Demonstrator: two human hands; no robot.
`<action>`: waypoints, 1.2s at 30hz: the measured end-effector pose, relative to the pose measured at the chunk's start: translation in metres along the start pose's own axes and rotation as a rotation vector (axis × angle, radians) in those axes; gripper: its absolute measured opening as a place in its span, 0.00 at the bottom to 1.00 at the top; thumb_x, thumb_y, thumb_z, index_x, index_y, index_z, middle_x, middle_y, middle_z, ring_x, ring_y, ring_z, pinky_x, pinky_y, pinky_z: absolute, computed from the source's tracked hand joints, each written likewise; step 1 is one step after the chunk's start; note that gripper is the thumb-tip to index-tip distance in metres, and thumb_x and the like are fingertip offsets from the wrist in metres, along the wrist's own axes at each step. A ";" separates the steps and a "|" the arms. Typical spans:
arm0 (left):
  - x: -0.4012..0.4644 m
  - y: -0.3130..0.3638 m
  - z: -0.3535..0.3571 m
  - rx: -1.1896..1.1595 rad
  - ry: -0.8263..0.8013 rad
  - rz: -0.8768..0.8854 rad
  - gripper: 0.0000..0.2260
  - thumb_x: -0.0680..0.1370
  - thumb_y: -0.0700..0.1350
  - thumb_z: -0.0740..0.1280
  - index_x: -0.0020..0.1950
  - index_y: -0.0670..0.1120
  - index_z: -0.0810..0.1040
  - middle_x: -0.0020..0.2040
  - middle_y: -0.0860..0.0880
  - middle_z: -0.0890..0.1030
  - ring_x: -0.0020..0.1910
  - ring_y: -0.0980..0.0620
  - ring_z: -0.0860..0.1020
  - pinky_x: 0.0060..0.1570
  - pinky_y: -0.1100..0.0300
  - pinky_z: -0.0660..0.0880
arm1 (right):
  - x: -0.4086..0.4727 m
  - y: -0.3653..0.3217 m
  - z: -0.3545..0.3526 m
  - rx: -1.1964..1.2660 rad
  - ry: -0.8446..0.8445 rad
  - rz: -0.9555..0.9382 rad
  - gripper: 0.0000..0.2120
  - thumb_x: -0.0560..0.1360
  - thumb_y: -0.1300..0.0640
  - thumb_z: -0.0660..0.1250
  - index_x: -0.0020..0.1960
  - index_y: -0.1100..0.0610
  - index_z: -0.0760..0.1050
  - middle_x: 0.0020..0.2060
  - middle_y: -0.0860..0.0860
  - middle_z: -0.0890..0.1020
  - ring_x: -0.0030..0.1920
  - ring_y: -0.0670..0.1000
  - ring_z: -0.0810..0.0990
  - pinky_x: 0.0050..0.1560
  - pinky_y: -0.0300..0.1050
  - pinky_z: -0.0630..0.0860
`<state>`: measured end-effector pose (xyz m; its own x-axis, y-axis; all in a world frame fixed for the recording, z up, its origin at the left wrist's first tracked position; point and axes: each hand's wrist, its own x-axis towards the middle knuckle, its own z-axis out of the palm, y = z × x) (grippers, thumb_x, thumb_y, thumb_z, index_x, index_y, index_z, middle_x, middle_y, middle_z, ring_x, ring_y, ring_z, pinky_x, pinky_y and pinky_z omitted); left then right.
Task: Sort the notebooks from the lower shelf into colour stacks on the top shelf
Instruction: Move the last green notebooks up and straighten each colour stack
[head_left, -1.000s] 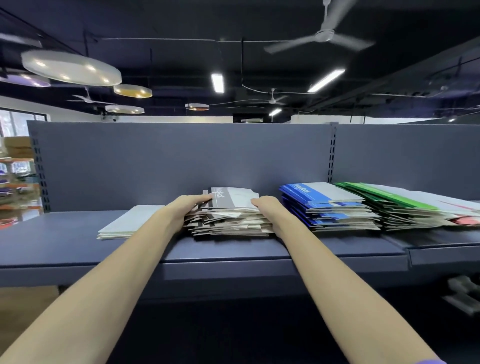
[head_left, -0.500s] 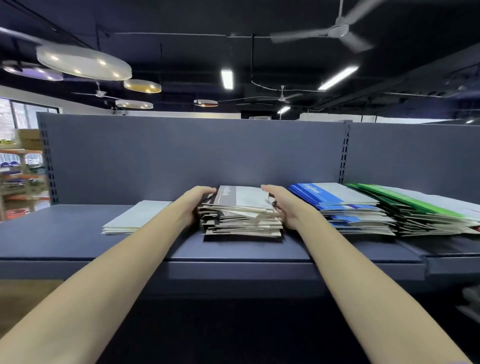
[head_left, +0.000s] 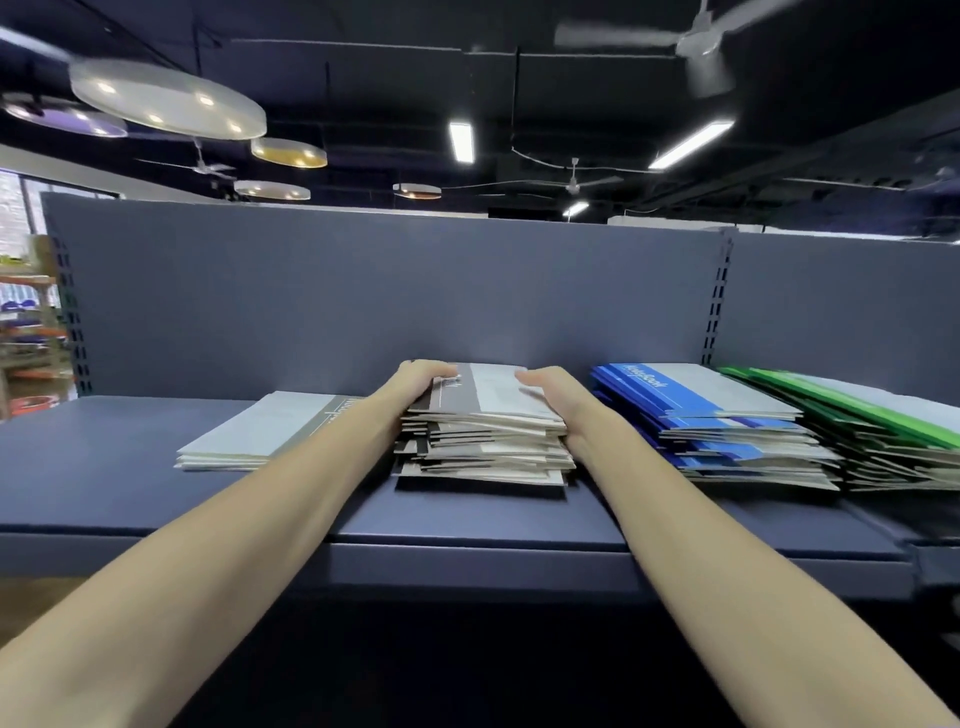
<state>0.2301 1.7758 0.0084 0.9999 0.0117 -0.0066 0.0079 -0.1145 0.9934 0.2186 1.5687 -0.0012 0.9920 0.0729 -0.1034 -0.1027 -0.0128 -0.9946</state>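
Head view: brown-grey notebook stack (head_left: 483, 441) sits between left hand (head_left: 415, 384) and right hand (head_left: 558, 402); curled fingers grip its sides.

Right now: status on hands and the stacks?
Left hand and right hand clasp the brown stack by its sides. Grey stack left, blue stack right. Nothing obstructing.

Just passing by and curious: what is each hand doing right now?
Left hand: grips the left side of the brown notebook stack.
Right hand: grips the right side of that same stack.
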 end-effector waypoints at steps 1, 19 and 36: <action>0.015 -0.007 -0.003 0.032 0.016 -0.008 0.41 0.58 0.55 0.75 0.68 0.42 0.74 0.55 0.45 0.83 0.40 0.49 0.82 0.35 0.60 0.73 | 0.003 0.002 0.000 0.002 -0.002 -0.004 0.18 0.77 0.51 0.65 0.65 0.56 0.74 0.60 0.50 0.81 0.52 0.54 0.82 0.48 0.47 0.78; -0.009 -0.003 0.007 -0.124 -0.006 -0.053 0.06 0.76 0.46 0.65 0.40 0.46 0.74 0.31 0.48 0.78 0.24 0.50 0.75 0.26 0.66 0.68 | 0.000 0.003 0.004 0.077 0.089 -0.066 0.23 0.78 0.43 0.65 0.68 0.53 0.71 0.62 0.51 0.76 0.59 0.54 0.79 0.60 0.51 0.76; -0.005 -0.007 0.005 -0.218 -0.040 -0.044 0.06 0.77 0.48 0.66 0.49 0.46 0.78 0.35 0.47 0.81 0.27 0.49 0.79 0.26 0.65 0.72 | -0.005 0.000 0.004 -0.015 0.015 -0.043 0.13 0.81 0.44 0.62 0.54 0.54 0.75 0.43 0.45 0.80 0.38 0.44 0.81 0.40 0.41 0.76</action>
<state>0.2249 1.7716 0.0004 0.9983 -0.0275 -0.0511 0.0537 0.1029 0.9932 0.2134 1.5721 -0.0009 0.9964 0.0586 -0.0605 -0.0591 -0.0251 -0.9979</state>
